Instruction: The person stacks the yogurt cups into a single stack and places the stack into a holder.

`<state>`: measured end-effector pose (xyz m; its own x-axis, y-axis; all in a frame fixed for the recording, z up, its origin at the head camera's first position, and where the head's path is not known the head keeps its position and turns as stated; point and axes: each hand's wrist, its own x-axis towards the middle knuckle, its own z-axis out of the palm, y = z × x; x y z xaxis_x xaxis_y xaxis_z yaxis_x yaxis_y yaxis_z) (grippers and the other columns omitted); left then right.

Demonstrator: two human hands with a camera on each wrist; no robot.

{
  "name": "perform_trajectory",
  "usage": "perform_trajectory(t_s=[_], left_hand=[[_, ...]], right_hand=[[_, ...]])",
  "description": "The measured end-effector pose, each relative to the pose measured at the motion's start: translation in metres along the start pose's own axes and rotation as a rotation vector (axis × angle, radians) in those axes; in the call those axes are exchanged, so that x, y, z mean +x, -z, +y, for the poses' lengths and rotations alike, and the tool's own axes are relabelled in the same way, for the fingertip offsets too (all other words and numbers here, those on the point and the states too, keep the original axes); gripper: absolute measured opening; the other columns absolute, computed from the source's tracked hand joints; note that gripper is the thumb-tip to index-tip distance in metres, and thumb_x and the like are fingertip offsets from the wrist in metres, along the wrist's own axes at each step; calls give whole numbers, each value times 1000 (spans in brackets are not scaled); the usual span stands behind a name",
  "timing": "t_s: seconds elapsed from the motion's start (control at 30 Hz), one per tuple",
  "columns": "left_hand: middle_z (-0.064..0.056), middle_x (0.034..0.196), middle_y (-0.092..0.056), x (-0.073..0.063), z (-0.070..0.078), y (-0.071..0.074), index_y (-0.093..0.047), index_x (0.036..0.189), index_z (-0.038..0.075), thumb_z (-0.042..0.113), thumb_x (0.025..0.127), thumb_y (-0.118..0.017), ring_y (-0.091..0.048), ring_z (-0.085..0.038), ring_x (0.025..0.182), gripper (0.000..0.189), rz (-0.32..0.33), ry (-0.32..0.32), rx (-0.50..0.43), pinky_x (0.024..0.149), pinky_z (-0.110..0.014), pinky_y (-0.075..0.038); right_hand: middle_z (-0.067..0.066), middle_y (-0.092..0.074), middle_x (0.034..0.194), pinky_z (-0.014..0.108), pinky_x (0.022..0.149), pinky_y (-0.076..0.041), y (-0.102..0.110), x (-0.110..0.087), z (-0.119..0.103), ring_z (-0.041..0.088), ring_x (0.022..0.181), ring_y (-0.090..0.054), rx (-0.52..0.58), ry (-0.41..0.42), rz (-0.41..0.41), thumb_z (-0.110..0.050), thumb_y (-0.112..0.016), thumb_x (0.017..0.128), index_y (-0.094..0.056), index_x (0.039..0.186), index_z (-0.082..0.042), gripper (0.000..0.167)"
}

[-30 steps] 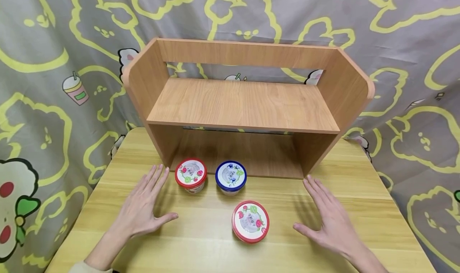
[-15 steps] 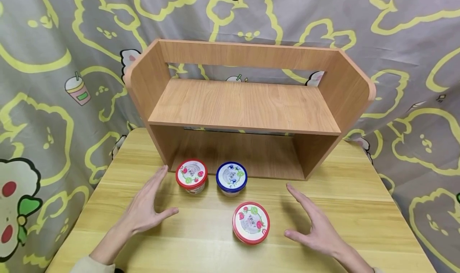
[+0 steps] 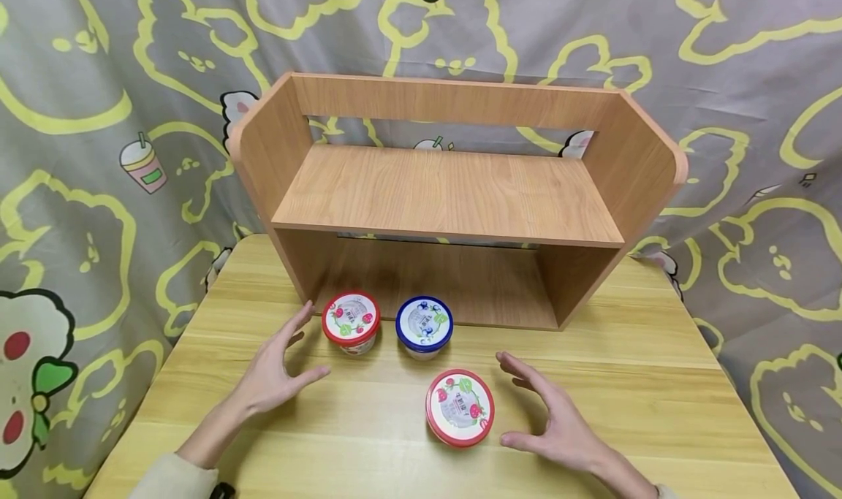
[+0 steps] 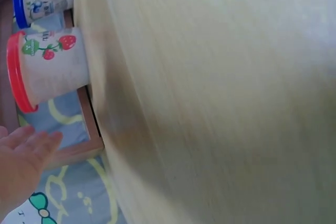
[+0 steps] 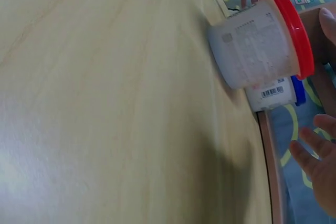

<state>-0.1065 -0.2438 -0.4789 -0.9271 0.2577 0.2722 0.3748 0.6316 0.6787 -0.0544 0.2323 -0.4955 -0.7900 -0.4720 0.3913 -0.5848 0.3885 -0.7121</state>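
Observation:
Three lidded tubs stand on the wooden table (image 3: 368, 448). One red-lidded tub (image 3: 351, 318) with strawberry pictures is at the front left of the shelf, and a blue-lidded tub (image 3: 424, 324) with blueberries is beside it. Nearer the person stands another red-lidded tub (image 3: 460, 408). My left hand (image 3: 270, 375) is just left of the far red tub, fingers and thumb spread apart, holding nothing. To the right of the near red tub is my right hand (image 3: 552, 418), its thumb and fingers relaxed and facing the tub without gripping it.
A two-tier wooden shelf (image 3: 447, 192) stands at the back of the table, right behind the two far tubs. A grey curtain (image 3: 743, 82) with yellow outlines hangs behind and along both sides.
My right hand has moved left, closer to the near red-lidded tub. My left hand's fingers have bent slightly toward the far red tub. All tubs stay in place.

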Motion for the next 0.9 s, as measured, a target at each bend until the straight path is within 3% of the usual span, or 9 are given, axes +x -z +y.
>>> perform_trajectory(t_s=[0.17, 0.5, 0.67, 0.9], left_hand=[[-22, 163, -46, 6, -2, -3, -29, 167, 11, 21, 84, -90, -50, -44, 146, 103, -15, 26, -109, 110, -59, -51], [-24, 163, -45, 15, -7, -8, -29, 164, 5, 21, 87, -88, -49, -46, 147, 99, -49, 101, -214, 111, -59, -51], [-26, 159, -49, 19, -7, -9, -29, 163, 1, 22, 85, -90, -51, -47, 145, 101, -63, 152, -237, 111, -59, -51], [-26, 154, -53, 25, -6, -14, -29, 163, 1, 23, 83, -91, -54, -45, 142, 103, -77, 182, -245, 111, -57, -53]], right_hand=[[9, -52, 162, 30, 111, -54, -8, 2, 1, 14, 145, -54, 19, -38, -39, -20, -98, 71, -38, 162, -7, 109], [24, -54, 156, 32, 111, -55, -19, 5, 4, 17, 142, -57, 107, -47, -66, -20, -97, 74, -38, 161, -5, 106], [23, -55, 155, 33, 110, -55, -23, 5, 5, 14, 141, -57, 121, -45, -69, -21, -97, 74, -39, 161, -4, 106], [12, -59, 154, 30, 109, -55, -27, 7, 4, 8, 134, -61, 123, -67, -82, -23, -97, 75, -40, 160, -7, 104]])
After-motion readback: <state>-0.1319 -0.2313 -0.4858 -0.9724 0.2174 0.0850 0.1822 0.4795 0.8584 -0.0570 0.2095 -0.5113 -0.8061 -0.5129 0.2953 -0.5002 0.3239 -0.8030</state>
